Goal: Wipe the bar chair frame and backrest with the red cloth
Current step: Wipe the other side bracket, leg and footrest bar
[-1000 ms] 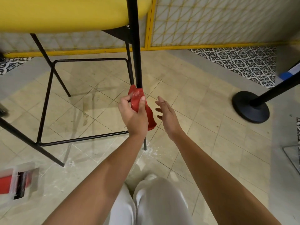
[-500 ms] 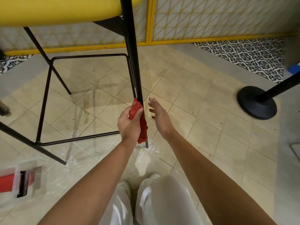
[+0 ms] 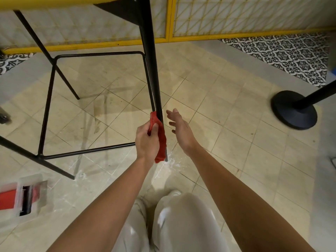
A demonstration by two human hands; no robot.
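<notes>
Low on the front leg [image 3: 152, 70] of the bar chair, the left hand [image 3: 147, 142] grips the red cloth [image 3: 160, 140], wrapped against the black tube just above the tiled floor [image 3: 227, 124]. The right hand [image 3: 181, 130] hovers just beside, fingers spread, holding nothing.

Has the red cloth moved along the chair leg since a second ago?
Yes: the red cloth slid down the chair leg, now reaching its foot.
</notes>
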